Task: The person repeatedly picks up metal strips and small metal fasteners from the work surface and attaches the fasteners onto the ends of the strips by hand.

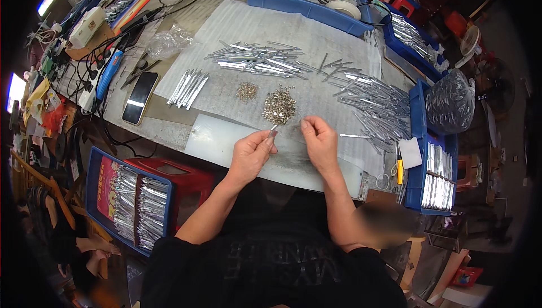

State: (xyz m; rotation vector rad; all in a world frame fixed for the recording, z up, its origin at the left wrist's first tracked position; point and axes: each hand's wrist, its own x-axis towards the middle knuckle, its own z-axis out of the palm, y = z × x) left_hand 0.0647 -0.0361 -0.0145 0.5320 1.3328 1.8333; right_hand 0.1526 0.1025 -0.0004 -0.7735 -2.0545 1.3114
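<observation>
My left hand point(252, 153) is closed on a slim silver metal piece point(274, 128), whose tip points up toward a heap of small brass-coloured parts point(279, 106). Beside it, my right hand point(319, 142) is pinched, thumb against forefinger; anything between them is too small to make out. A smaller pile of tiny parts point(247, 90) lies left of the heap. Farther back spreads a loose pile of silver metal strips point(257, 59). More strips point(375, 105) are piled to the right, and a neat row of them point(188, 89) lies at the left.
A phone point(140, 98) and a blue-handled tool point(109, 74) lie at the left among cables. Blue trays with metal strips stand at lower left point(169, 217) and right point(416, 133). A yellow cutter point(400, 171) lies near the right edge. Another person's hands point(104, 248) show at lower left.
</observation>
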